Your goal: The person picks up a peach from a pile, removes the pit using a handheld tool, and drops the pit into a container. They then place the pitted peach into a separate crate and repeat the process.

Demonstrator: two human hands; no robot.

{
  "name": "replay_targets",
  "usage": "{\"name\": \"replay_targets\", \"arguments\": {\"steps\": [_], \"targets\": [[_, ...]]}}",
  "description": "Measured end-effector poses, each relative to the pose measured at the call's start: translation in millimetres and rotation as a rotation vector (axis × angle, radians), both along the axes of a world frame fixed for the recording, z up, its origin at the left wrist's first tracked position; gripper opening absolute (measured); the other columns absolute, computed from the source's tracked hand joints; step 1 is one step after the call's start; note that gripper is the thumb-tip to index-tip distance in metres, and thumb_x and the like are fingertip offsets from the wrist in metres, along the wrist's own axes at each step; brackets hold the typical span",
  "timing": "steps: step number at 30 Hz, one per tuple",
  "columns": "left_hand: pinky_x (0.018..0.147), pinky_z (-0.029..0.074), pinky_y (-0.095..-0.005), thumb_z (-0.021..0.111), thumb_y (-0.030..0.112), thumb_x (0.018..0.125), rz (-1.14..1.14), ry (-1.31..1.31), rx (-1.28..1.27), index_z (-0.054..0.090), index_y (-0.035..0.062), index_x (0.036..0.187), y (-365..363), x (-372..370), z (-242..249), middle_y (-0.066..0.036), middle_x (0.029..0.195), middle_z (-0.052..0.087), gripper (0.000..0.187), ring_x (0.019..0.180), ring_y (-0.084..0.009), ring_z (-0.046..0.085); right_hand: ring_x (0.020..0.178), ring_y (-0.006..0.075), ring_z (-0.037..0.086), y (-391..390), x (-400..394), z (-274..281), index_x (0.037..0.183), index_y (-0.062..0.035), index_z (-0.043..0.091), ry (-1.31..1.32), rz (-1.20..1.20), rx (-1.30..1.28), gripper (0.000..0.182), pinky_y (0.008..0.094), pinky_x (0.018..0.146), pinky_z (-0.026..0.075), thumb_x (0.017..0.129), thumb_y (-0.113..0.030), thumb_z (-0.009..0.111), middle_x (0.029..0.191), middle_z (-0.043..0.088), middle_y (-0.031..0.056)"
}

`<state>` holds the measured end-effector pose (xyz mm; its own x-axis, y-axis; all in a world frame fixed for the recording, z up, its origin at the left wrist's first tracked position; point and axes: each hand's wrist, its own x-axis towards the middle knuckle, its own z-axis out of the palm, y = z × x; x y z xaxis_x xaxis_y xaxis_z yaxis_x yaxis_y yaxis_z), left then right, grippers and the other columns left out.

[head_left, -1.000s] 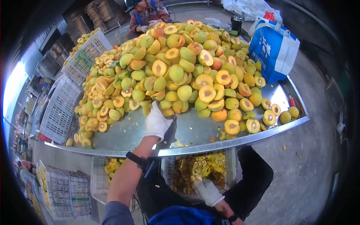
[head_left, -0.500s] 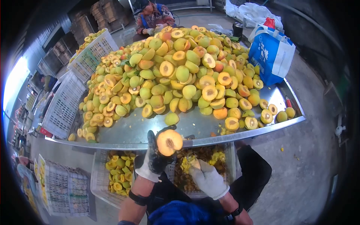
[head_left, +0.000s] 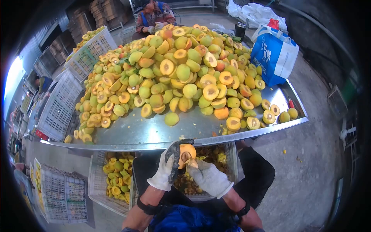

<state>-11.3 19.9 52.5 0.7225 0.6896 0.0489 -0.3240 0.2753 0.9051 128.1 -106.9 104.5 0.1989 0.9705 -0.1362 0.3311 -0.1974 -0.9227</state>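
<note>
My left hand (head_left: 169,162), in a white glove with black fingers, grips a halved peach (head_left: 186,154), cut face turned toward my right. My right hand (head_left: 210,178), in a white glove, has its fingers pressed together at the dark pit hollow of that half. Whether a tool is between those fingers is hidden. Both hands are just below the front edge of the metal table (head_left: 127,133). On the table lies a large heap of halved peaches (head_left: 166,83). Under my hands is a crate (head_left: 233,162) with brown and yellow scraps.
A crate of peach pieces (head_left: 94,181) stands left of my legs. White crates (head_left: 60,106) line the table's left side. A blue and white bag (head_left: 272,58) and a dark flask (head_left: 240,30) are at the back right. Another person (head_left: 155,17) sits beyond the heap.
My left hand has turned the peach half and holds it a little further right. My right hand has risen from above the scrap crate to the fruit. The whole view has shifted slightly.
</note>
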Motion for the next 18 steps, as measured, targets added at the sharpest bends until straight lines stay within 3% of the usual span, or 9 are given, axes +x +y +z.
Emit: {"name": "replay_targets", "arguments": {"steps": [4, 9, 10, 11, 13, 14, 15, 16, 18], "targets": [[0.1, 0.044, -0.0337, 0.066, 0.028, 0.087, 0.033, 0.149, 0.024, 0.048, -0.0045, 0.131, -2.4, -0.5, 4.7, -0.017, 0.126, 0.056, 0.058, 0.118, -0.0251, 0.053, 0.093, 0.0435, 0.06, -0.8, 5.3, 7.4, 0.108, -0.0029, 0.063, 0.062, 0.043, -0.111, 0.037, 0.0456, 0.079, 0.048, 0.095, -0.035, 0.052, 0.095, 0.065, 0.0244], [0.093, 0.047, -0.0285, 0.055, 0.024, 0.097, -0.076, 0.52, 1.327, 0.048, -0.0049, 0.131, 26.2, -16.6, 8.5, -0.012, 0.112, 0.061, 0.045, 0.107, -0.0186, 0.058, 0.088, 0.0412, 0.062, -5.7, 2.7, -11.0, 0.105, -0.0014, 0.064, 0.137, 0.063, -0.221, 0.039, 0.0423, 0.077, 0.049, 0.095, -0.037, 0.052, 0.091, 0.065, 0.0245], [0.092, 0.047, -0.0279, 0.054, 0.025, 0.097, -0.127, 0.415, 1.316, 0.049, -0.0044, 0.131, 34.8, -16.2, 8.6, -0.012, 0.111, 0.061, 0.045, 0.106, -0.0185, 0.058, 0.086, 0.0404, 0.063, -8.1, -1.1, -20.9, 0.105, -0.0007, 0.064, 0.236, 0.054, -0.204, 0.039, 0.0417, 0.076, 0.049, 0.095, -0.037, 0.051, 0.089, 0.065, 0.0243], [0.092, 0.047, -0.0283, 0.053, 0.029, 0.098, -0.257, 0.499, 0.984, 0.049, -0.0043, 0.13, 31.4, -10.7, 23.5, -0.012, 0.112, 0.061, 0.046, 0.105, -0.0187, 0.058, 0.084, 0.0395, 0.063, -9.7, -4.3, -29.2, 0.104, 0.0001, 0.064, 0.335, 0.046, -0.186, 0.039, 0.0411, 0.075, 0.049, 0.095, -0.036, 0.051, 0.087, 0.065, 0.0241], [0.091, 0.047, -0.0291, 0.051, 0.035, 0.099, -0.292, 0.639, 0.251, 0.049, -0.0041, 0.13, 24.8, 0.3, 53.2, -0.012, 0.113, 0.061, 0.05, 0.105, -0.0192, 0.058, 0.073, 0.0184, 0.056, -9.5, -10.1, -40.7, 0.1, -0.0006, 0.061, 0.439, 0.0, -0.159, 0.031, 0.0293, 0.065, 0.046, 0.097, -0.029, 0.05, 0.081, 0.061, 0.0085], [0.092, 0.047, -0.0292, 0.05, 0.038, 0.099, -0.237, 0.501, 0.058, 0.049, -0.0044, 0.131, 21.2, -1.8, 45.0, -0.012, 0.115, 0.06, 0.052, 0.106, -0.0195, 0.058, 0.067, 0.0079, 0.053, -9.5, -12.1, -43.1, 0.098, -0.001, 0.06, 0.489, -0.026, -0.143, 0.027, 0.0234, 0.06, 0.044, 0.098, -0.025, 0.049, 0.077, 0.059, 0.0008], [0.093, 0.047, -0.0293, 0.049, 0.04, 0.099, -0.182, 0.359, -0.131, 0.048, -0.0047, 0.131, 19.2, -0.2, 40.7, -0.012, 0.117, 0.06, 0.054, 0.108, -0.0198, 0.058, 0.066, 0.0077, 0.052, -9.7, -12.8, -43.5, 0.098, -0.0016, 0.06, 0.504, -0.053, -0.128, 0.025, 0.023, 0.06, 0.043, 0.098, -0.024, 0.049, 0.077, 0.058, 0.0005], [0.097, 0.046, -0.0311, 0.052, 0.05, 0.095, -0.175, 0.203, -0.088, 0.047, -0.0054, 0.132, 6.7, 11.7, 62.9, -0.013, 0.122, 0.059, 0.066, 0.112, -0.02, 0.057, 0.066, 0.0074, 0.051, -9.8, -13.2, -43.5, 0.097, -0.0021, 0.06, 0.518, -0.08, -0.111, 0.023, 0.0227, 0.059, 0.043, 0.098, -0.023, 0.049, 0.077, 0.058, 0.0002], [0.099, 0.045, -0.0327, 0.055, 0.056, 0.091, -0.09, 0.049, -0.06, 0.047, -0.0051, 0.132, -6.4, 15.4, 36.6, -0.014, 0.125, 0.058, 0.074, 0.113, -0.0209, 0.057, 0.065, 0.0074, 0.051, -10.4, -16.2, -49.4, 0.096, -0.0026, 0.059, 0.568, -0.101, -0.055, 0.022, 0.0227, 0.058, 0.042, 0.098, -0.021, 0.048, 0.076, 0.057, 0.0]]}}
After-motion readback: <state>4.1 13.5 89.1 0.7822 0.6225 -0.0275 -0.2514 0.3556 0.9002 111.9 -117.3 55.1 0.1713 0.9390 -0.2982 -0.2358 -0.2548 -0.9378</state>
